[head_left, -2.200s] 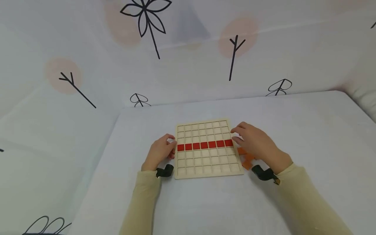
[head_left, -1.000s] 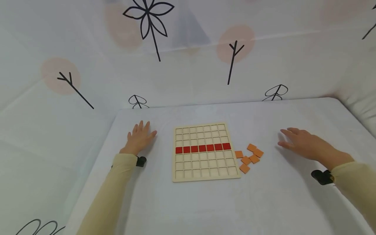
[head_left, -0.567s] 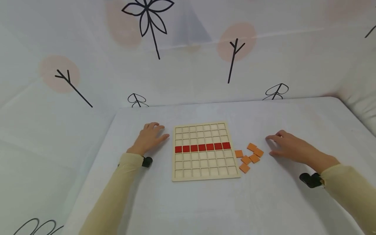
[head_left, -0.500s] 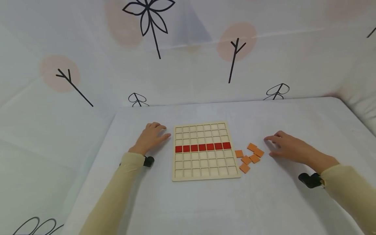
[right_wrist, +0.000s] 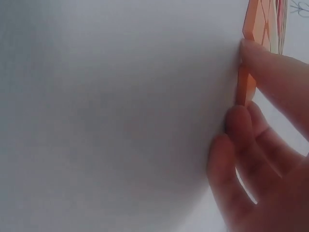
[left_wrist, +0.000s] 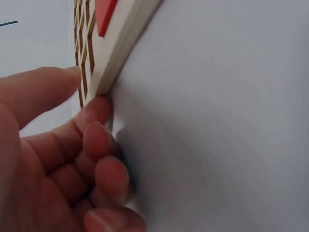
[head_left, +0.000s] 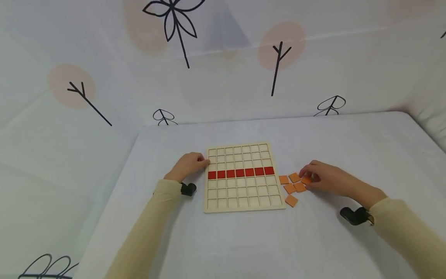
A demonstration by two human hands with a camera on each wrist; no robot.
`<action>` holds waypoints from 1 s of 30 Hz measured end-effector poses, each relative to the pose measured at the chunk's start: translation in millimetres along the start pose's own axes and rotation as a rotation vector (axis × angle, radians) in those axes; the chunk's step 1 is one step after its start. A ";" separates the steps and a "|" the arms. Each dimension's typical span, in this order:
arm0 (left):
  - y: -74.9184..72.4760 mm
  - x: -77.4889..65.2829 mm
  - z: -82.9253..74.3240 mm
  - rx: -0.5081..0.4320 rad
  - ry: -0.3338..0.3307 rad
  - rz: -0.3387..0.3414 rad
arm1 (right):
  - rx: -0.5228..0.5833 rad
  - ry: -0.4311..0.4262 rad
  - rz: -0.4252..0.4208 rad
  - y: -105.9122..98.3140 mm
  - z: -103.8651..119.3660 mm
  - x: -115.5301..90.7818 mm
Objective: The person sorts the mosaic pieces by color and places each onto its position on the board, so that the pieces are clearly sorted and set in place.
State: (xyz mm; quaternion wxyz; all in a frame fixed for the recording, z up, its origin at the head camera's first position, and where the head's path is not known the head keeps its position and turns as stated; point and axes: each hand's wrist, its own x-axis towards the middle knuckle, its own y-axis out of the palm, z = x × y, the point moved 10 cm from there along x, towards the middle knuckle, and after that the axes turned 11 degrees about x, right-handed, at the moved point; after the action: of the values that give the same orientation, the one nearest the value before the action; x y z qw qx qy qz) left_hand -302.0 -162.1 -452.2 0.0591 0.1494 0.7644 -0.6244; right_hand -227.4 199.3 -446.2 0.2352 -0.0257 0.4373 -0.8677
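A pale wooden grid board (head_left: 245, 210) lies flat on the table, with a row of red square tiles (head_left: 240, 173) across its middle. My left hand (head_left: 188, 166) grips the board's left edge, thumb over the top and index finger against the side; the other fingers curl beneath, as the left wrist view shows. To the right of the board, my right hand (head_left: 336, 180) pinches an orange square tile (right_wrist: 244, 87) between thumb and fingers, low over the table. Several more orange tiles (head_left: 290, 188) lie loose between that hand and the board.
A white cloth covers the table (head_left: 230, 244). Behind it and on the left hangs a pale fabric wall (head_left: 223, 89) printed with plant outlines. Black wrist cameras (head_left: 355, 216) are strapped at both cuffs.
Both hands, earlier held apart from the board, have moved inward. The left has taken hold of the board's left edge; the right has reached the orange tiles and pinched one.
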 end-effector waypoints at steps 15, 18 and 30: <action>5.3 -8.2 4.9 -0.149 -0.074 -0.026 | 0.052 0.107 -0.018 -2.4 -1.1 4.1; 5.3 -8.4 2.3 -0.178 -0.078 -0.028 | 0.073 0.125 -0.028 -4.1 -5.6 3.4; 4.6 -17.2 2.7 -0.259 -0.071 -0.045 | 0.182 0.228 -0.115 -6.7 -22.5 0.8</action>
State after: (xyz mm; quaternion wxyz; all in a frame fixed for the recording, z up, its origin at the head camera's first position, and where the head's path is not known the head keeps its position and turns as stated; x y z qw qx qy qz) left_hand -284.5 -166.6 -452.3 0.0910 0.1012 0.8391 -0.5267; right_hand -236.3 219.1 -455.1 0.1355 0.0694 0.3786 -0.9129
